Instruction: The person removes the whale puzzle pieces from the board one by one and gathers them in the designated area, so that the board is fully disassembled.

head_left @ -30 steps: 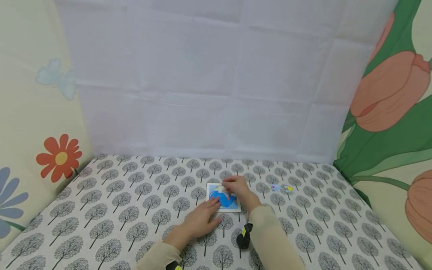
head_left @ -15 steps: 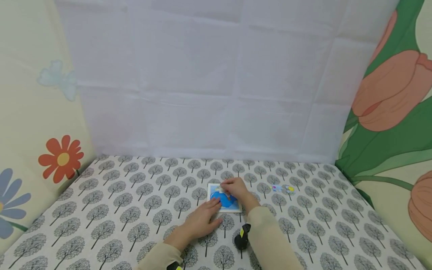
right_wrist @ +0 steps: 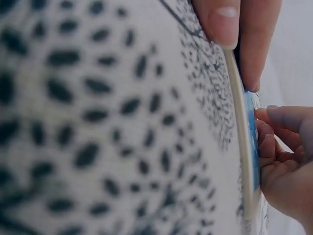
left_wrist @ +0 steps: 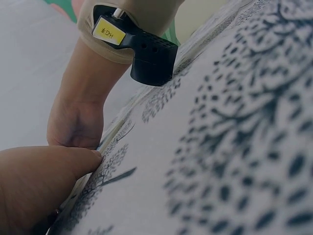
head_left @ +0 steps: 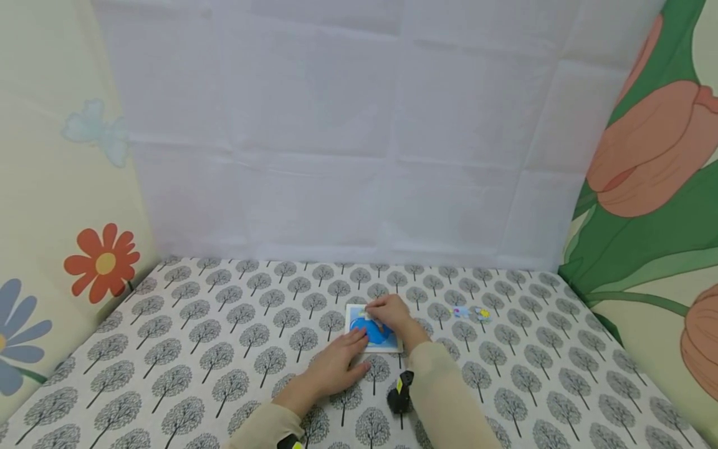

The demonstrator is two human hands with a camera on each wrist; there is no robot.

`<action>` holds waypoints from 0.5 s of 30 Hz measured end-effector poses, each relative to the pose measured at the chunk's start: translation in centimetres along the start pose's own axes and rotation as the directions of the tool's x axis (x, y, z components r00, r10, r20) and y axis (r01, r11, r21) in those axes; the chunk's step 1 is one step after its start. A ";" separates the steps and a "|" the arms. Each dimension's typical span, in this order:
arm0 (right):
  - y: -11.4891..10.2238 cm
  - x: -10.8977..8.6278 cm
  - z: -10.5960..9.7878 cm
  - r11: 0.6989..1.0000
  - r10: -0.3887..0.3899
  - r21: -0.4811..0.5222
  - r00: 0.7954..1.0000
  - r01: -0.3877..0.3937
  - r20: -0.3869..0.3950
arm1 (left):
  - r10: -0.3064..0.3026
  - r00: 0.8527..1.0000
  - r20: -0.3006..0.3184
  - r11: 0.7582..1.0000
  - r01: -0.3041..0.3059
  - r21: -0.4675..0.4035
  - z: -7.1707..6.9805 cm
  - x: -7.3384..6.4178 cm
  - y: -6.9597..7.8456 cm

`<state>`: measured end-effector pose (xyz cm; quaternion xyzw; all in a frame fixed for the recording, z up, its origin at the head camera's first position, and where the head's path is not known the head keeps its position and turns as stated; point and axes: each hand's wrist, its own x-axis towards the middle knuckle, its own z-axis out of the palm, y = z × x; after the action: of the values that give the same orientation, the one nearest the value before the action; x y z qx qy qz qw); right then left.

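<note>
A small jigsaw puzzle board (head_left: pixel 384 350) with a pale raised rim and a blue whale-like picture lies flat at the middle of the table. My left hand (head_left: pixel 335 363) rests on its near left part, fingers extended and thumb spread onto the cloth. Over the board's upper middle, my right hand (head_left: pixel 391 312) pinches a small pale puzzle piece between thumb and forefinger, mostly hidden by the fingertips. In the right wrist view, the right hand's fingertips (right_wrist: pixel 261 115) are right at the board's blue surface, other fingers curled. The left wrist view shows the left thumb (left_wrist: pixel 54 166) near the board's edge.
Two loose puzzle pieces, one pale with pink (head_left: pixel 461 312) and one with yellow (head_left: pixel 482 313), lie right of the board. A tree-print cloth (head_left: pixel 213 358) covers the table. A white sheet (head_left: pixel 314 137) hangs behind, with flower-patterned walls on both sides.
My right hand has shifted slightly left over the board, fingertips staying near its upper middle. The left hand keeps its place on the board.
</note>
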<state>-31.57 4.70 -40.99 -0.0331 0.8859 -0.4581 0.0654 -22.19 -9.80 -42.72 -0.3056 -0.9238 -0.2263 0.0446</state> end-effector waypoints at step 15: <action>-0.2 -0.2 0.1 1.000 -0.013 0.019 1.000 0.013 0.027 | 0.003 1.000 -0.003 1.000 -0.003 -0.009 -0.1 -0.1 0.1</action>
<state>-31.40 4.52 -40.89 -0.0445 0.8804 -0.4661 0.0749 -22.07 -9.82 -42.62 -0.3069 -0.9222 -0.2310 0.0448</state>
